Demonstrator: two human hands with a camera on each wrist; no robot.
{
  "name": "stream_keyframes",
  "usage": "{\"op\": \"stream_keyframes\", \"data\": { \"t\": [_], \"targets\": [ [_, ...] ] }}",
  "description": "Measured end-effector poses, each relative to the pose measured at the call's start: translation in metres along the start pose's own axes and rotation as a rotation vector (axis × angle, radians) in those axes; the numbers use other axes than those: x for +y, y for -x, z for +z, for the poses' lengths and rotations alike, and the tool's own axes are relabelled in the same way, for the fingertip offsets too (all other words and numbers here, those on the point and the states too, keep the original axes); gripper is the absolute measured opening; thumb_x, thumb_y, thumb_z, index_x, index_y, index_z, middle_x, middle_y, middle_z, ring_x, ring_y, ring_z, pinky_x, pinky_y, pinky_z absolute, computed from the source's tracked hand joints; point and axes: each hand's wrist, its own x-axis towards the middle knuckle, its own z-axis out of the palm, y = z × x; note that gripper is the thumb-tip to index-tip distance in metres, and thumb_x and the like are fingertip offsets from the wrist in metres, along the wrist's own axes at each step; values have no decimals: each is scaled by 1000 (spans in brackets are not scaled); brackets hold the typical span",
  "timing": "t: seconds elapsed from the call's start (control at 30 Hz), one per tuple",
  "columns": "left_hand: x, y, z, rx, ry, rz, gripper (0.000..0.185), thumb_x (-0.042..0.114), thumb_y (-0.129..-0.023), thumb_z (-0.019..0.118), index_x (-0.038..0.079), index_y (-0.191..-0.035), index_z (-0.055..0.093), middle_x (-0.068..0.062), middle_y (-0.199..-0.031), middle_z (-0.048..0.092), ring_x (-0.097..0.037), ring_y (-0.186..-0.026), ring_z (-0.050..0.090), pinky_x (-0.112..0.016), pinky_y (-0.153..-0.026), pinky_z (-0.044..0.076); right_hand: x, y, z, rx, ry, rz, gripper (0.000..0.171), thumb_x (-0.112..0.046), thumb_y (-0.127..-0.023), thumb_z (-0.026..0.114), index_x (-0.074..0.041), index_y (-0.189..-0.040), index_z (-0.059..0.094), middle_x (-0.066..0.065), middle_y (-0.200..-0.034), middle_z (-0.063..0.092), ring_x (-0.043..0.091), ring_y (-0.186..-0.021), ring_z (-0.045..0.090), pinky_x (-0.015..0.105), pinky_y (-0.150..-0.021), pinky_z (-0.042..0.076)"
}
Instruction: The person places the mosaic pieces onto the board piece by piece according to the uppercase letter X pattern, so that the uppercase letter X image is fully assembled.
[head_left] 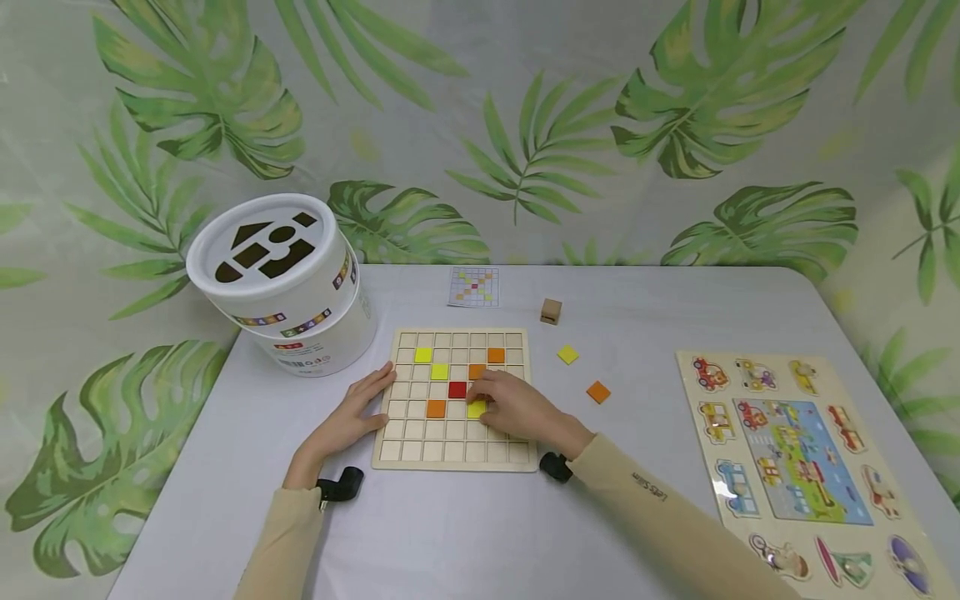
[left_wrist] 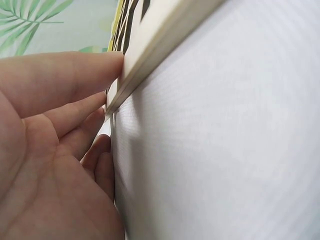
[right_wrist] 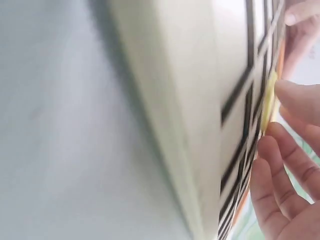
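Right hand (head_left: pixel 517 408) fingertips-down on yellow tile (head_left: pixel 477 409)

The wooden grid board (head_left: pixel 454 398) lies flat beside the white bucket (head_left: pixel 288 283). A yellow tile (head_left: pixel 476 409) sits in a cell just below and right of the board's red centre tile (head_left: pixel 457 389), partly covered by fingers.

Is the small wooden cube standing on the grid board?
No, the wooden cube stands on the table, behind the grid board and apart from it.
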Motion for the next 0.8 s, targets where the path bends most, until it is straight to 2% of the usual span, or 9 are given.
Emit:
{"op": "stream_keyframes", "data": {
  "t": [0.13,0.23,0.4,0.53,0.63,0.8],
  "targets": [
    [-1,0,1,1,-2,19,68,-6,-85,59,0,-147,32,-11,-158,15,-34,-143,5,-57,-112,8,14,15,-16,57,-122,89,22,-1,-82,67,-6,-104,67,1,-99,61,17,-89,54,31,-78,48],
    [-1,0,1,1,-7,26,68,-6,-85,59,-1,-147,32,-12,-158,15,-34,-143,5,-57,-111,8,32,35,-32,125,-152,129,22,1,-82,68,-3,-103,66,4,-99,62,19,-87,55,32,-76,49],
    [-1,0,0,-1,-6,7,69,-5,-85,58,0,-148,31,-9,-159,14,-32,-143,5,-56,-112,9,67,71,-51,210,-84,169,21,3,-81,70,0,-102,66,7,-96,63,20,-84,57,34,-73,50],
    [0,1,0,-3,-4,7,69,-5,-85,58,0,-148,30,-9,-159,13,-32,-143,5,-56,-112,9,89,91,-57,224,-29,225,21,2,-80,71,0,-100,66,8,-93,60,22,-83,57,38,-74,50],
    [0,2,-1,-2,-1,17,69,-5,-85,59,-1,-148,31,-11,-159,14,-34,-143,4,-58,-111,8,96,98,-57,213,-2,249,21,1,-79,71,0,-100,65,8,-92,57,24,-85,57,40,-77,50],
    [2,1,-1,1,0,23,68,-6,-85,60,-2,-147,32,-14,-158,15,-36,-143,5,-58,-111,8,96,97,-56,216,4,241,22,4,-78,70,0,-99,64,7,-90,57,23,-83,56,40,-76,50]
  ]
}}
